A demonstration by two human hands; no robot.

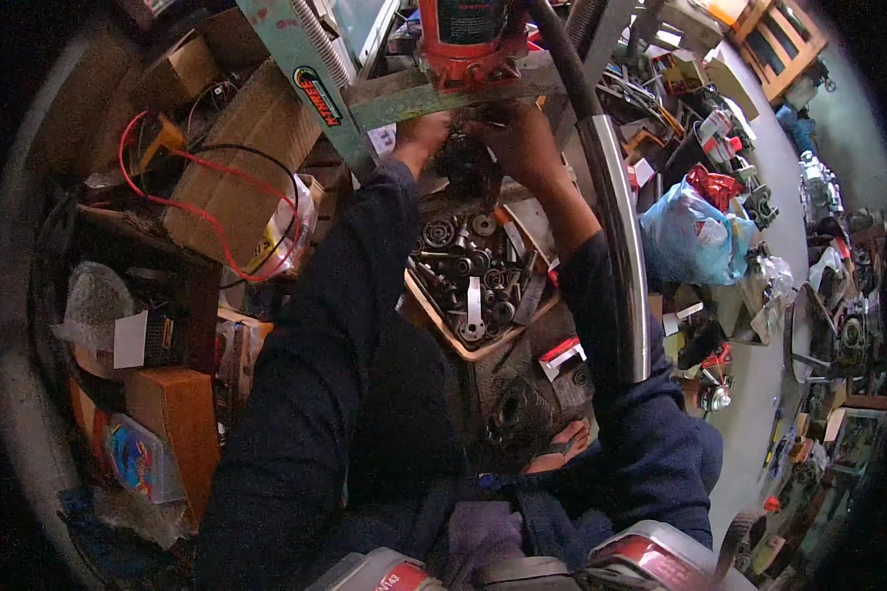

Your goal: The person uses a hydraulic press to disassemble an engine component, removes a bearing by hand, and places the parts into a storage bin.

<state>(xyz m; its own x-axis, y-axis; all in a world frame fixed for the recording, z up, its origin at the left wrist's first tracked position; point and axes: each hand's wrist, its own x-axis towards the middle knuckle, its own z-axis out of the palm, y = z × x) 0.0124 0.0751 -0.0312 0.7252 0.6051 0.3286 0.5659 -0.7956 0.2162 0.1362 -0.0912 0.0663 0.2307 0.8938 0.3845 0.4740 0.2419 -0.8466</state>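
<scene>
Under the green crossbar [404,101] of a press frame, my left hand [422,140] reaches in at a dark, greasy metal part [468,163]; its fingers are mostly hidden. My right hand [515,143] is at the other side of that part, fingers curled, on something too dark to make out. Above the bar stands a red bottle jack [471,59]. A long steel handle [613,246] with a dark upper end hangs beside my right forearm. Below my hands, a shallow tray [434,320] holds gears, bearings and other metal parts.
Cardboard boxes [227,187] and red and black cables lie left. At right are a blue plastic bag [695,241], scattered tools and parts, and a wooden crate [779,49]. Near my bare foot [562,443] are a small red-and-white box [562,360] and dark round parts.
</scene>
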